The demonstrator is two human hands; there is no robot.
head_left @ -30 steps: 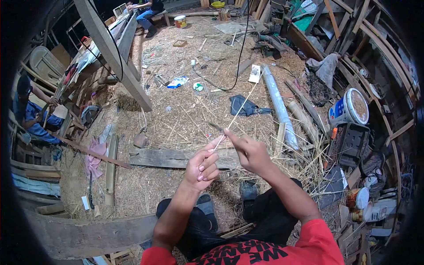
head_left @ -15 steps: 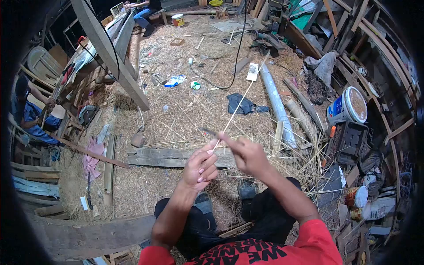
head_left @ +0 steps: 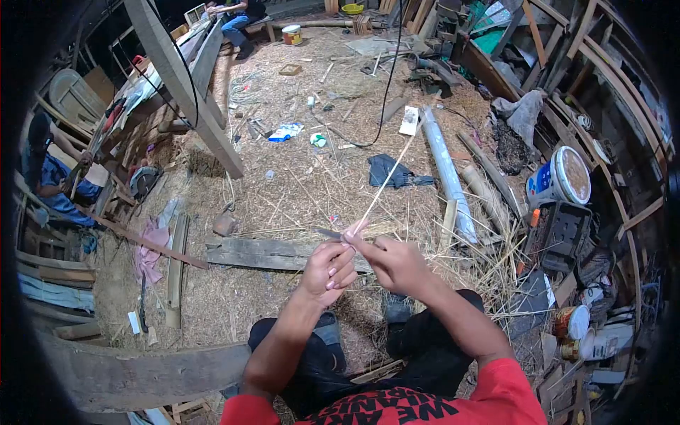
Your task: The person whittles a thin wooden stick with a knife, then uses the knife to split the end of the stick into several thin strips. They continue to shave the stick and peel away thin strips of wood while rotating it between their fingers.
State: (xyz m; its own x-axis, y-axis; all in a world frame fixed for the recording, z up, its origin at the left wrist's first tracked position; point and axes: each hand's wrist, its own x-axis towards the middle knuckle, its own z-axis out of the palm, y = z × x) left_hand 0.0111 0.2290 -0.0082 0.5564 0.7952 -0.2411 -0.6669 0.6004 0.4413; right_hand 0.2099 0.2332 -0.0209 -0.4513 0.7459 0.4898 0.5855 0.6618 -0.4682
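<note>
Both hands working 1 thin bamboo strip at frame centre

Left hand (head_left: 327,270) is clenched on the lower end of the bamboo strip (head_left: 386,180); right hand (head_left: 392,261) grips a small blade (head_left: 327,232) against it, the strip slanting to upper right over the straw-littered floor (head_left: 297,177).

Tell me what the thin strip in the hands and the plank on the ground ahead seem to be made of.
The thin strip looks like split bamboo or cane: pale, matte, narrow and slightly bowed. The left hand and right hand pinch its near end. The plank looks like rough, unfinished wood, grey and weathered, with cracked ends.
</note>
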